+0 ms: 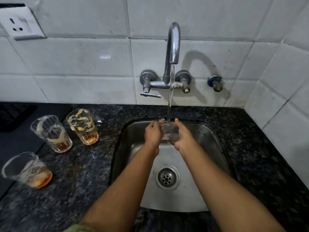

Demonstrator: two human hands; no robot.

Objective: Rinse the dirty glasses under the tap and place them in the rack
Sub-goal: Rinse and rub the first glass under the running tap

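Observation:
A clear glass is held over the steel sink, right under the water stream from the chrome tap. My left hand grips its left side and my right hand grips its right side. Water falls onto the glass's rim. Three dirty glasses with foam streaks and brown dregs stand on the dark counter to the left: one nearest the sink, one beside it, one at the front left. No rack shows clearly in view.
A black mat lies at the far left of the granite counter. The tap's lever handle sticks out at the left. A drain sits mid-sink. A wall socket is at upper left, and tiled walls close the right corner.

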